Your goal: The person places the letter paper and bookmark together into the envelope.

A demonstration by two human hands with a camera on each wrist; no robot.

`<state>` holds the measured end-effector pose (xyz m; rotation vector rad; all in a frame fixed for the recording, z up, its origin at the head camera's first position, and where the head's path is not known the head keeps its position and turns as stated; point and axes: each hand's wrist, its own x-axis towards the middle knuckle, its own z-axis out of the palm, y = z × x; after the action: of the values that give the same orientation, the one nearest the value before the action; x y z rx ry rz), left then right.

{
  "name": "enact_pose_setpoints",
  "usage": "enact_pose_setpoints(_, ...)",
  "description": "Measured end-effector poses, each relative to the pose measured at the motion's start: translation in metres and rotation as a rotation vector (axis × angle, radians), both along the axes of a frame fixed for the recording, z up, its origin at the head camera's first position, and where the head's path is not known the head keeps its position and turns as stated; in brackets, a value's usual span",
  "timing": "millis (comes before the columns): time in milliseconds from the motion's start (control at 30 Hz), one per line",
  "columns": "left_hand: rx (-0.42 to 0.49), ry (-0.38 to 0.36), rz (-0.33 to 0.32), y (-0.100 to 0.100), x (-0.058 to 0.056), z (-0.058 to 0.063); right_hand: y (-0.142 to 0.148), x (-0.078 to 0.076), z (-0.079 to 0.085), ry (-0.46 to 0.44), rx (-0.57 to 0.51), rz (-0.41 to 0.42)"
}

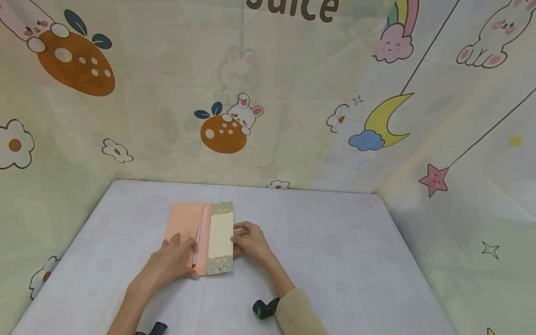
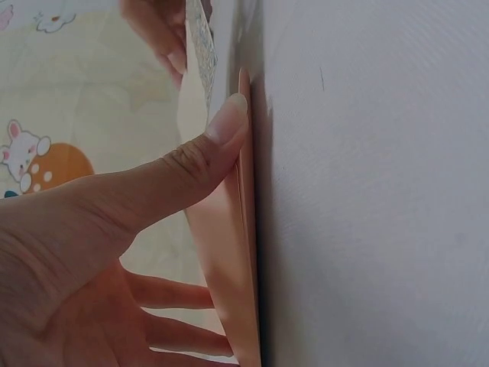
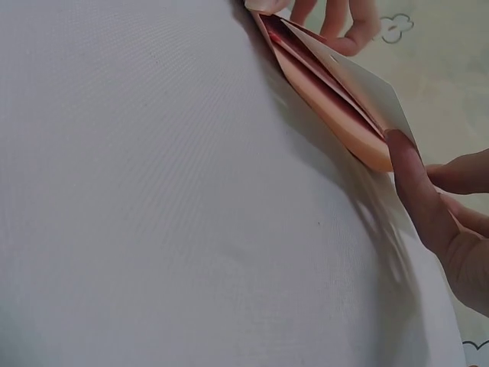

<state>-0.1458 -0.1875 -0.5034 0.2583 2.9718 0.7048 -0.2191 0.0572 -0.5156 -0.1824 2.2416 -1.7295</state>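
Observation:
A peach paper folder lies on the white table, a narrow slit running down it. Along its right side stands a cream card with speckled glittery bands at both ends, tilted up from the table. My left hand rests on the folder with fingers spread; in the left wrist view the thumb lies along its near edge. My right hand pinches the card's right edge between thumb and fingers. The right wrist view shows pink inner layers gaping beneath the card.
The white tabletop stretches to the right and left of the folder. Behind it hangs a cloth backdrop printed with rabbits, flowers and a moon. Black wrist devices show near the bottom of the head view.

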Motion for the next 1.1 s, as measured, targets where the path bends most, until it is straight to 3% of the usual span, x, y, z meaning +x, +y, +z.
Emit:
enact_pose_setpoints(767, -0.010, -0.013, 0.008, 0.000, -0.001, 0.000, -0.026, -0.005, 0.000, 0.094, 0.173, -0.007)
enact_pose_setpoints(1100, 0.004, -0.005, 0.007, -0.001, 0.000, -0.002, -0.036, -0.001, -0.007, 0.035, 0.103, 0.017)
